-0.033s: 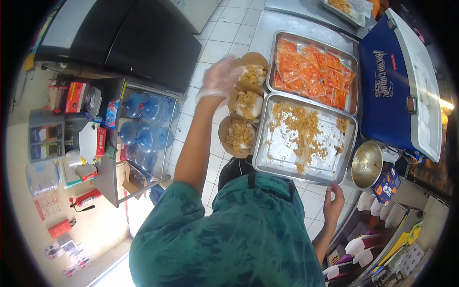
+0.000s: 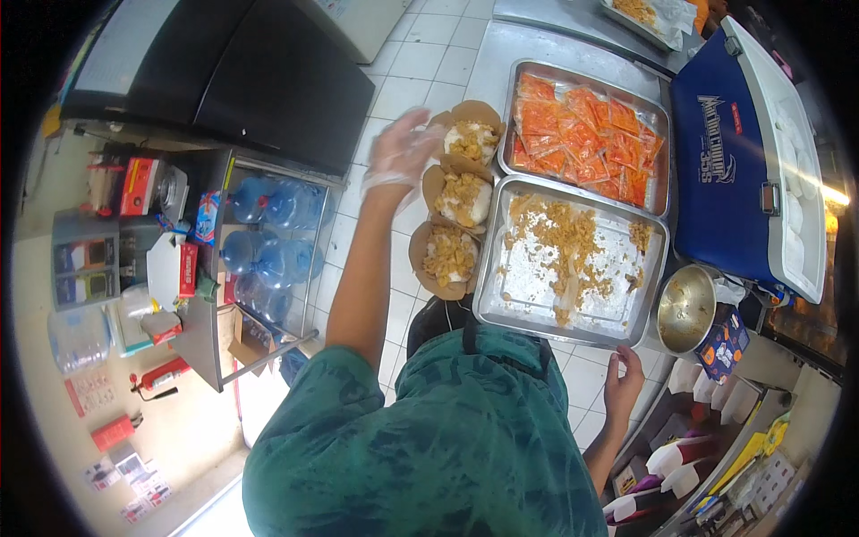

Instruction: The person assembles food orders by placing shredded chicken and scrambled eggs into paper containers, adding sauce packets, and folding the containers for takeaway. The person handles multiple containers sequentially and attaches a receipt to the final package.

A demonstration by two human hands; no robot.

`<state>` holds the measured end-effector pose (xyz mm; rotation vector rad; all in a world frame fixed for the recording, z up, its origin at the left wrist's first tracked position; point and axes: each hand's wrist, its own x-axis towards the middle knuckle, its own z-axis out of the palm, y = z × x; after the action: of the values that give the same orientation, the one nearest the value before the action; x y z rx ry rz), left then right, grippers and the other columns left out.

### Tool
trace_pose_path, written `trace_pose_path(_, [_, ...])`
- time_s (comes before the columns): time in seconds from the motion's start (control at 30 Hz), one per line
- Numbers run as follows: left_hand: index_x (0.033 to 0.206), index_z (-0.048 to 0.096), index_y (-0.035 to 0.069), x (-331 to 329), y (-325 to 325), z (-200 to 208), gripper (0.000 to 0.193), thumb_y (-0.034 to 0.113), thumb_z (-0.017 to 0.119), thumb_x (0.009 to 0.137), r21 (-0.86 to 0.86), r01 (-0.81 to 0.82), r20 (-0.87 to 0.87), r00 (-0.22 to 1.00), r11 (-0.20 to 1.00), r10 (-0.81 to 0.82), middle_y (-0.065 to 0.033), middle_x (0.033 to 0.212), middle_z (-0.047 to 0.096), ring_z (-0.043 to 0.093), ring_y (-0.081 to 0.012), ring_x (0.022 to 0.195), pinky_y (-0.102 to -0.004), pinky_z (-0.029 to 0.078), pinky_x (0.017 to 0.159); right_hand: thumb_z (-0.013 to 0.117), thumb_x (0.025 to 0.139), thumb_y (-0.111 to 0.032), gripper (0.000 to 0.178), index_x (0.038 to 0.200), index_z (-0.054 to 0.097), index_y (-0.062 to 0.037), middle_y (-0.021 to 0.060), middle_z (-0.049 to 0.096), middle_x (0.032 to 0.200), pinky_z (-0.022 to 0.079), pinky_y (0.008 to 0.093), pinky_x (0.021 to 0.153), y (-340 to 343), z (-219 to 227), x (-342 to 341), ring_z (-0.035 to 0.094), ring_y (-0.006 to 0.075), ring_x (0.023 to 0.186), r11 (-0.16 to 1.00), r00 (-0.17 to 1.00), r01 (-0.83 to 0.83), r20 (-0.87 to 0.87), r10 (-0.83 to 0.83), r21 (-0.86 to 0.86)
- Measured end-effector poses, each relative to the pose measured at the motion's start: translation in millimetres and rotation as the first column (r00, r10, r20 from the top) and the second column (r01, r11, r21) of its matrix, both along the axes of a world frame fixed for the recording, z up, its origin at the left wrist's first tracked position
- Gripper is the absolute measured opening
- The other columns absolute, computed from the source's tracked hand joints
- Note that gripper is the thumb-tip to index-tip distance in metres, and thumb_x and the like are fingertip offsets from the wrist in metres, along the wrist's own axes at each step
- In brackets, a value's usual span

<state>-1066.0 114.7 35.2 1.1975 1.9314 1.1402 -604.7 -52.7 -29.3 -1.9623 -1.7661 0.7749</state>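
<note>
Cardboard food boxes (image 2: 463, 198), three in number, stand open in a row directly left of the steel trays; each contains a white filling under brown crumbly topping (image 2: 573, 249). My left hand (image 2: 400, 150), in a clear glove, is beside the farthest box with its fingers partly spread; blur prevents me from confirming contact or a held item. My right hand (image 2: 625, 380) is loosely curled and appears to hold nothing, near the corner of the near tray (image 2: 617, 295).

Step in hand (my judgement): dressing the boxes with topping, apparently well advanced. The next move likely calls for light, level handling of the farthest box, so that nothing spills.

Surface: a steel table (image 2: 495, 64) supports the near tray and the far tray (image 2: 508, 116), which is filled with orange sachets (image 2: 586, 134). A blue cooler (image 2: 723, 152) and a metal bowl (image 2: 686, 309) adjoin on the right.

Room: white floor tiles (image 2: 443, 61), a black cabinet (image 2: 286, 85) and blue water bottles (image 2: 284, 258) to the left.
</note>
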Motion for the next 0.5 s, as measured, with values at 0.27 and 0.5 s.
trace_pose_path(0.27, [0.115, 0.059, 0.001, -56, -9, -88, 0.041, 0.029, 0.065, 0.086, -0.170, -0.079, 0.229, 0.966, 0.982, 0.118, -0.0126, 0.109, 0.064, 0.061, -0.0201, 0.099, -0.0308, 0.049, 0.084, 0.059, 0.087, -0.008, 0.019, 0.101, 0.061, 0.0043, 0.0151, 0.065, 0.096, 0.047, 0.0318, 0.083, 7, 11, -69, 0.063, 0.0223, 0.088, 0.999, 0.999, -0.009, -0.035, 0.008, -0.034])
trace_pose_path(0.5, [0.114, 0.058, 0.003, -43, 19, -65, 0.040, 0.027, 0.065, 0.083, 0.175, 0.615, -0.362, 0.766, 0.769, -0.531, -0.0169, 0.106, 0.062, 0.061, -0.0306, 0.097, -0.0379, 0.049, 0.085, 0.058, 0.087, -0.005, 0.016, 0.101, 0.062, 0.0031, 0.0142, 0.066, 0.094, 0.047, 0.0314, 0.082, 2, 31, -182, 0.063, 0.0219, 0.089, 0.991, 0.980, 0.130, -0.153, -0.125, 0.023])
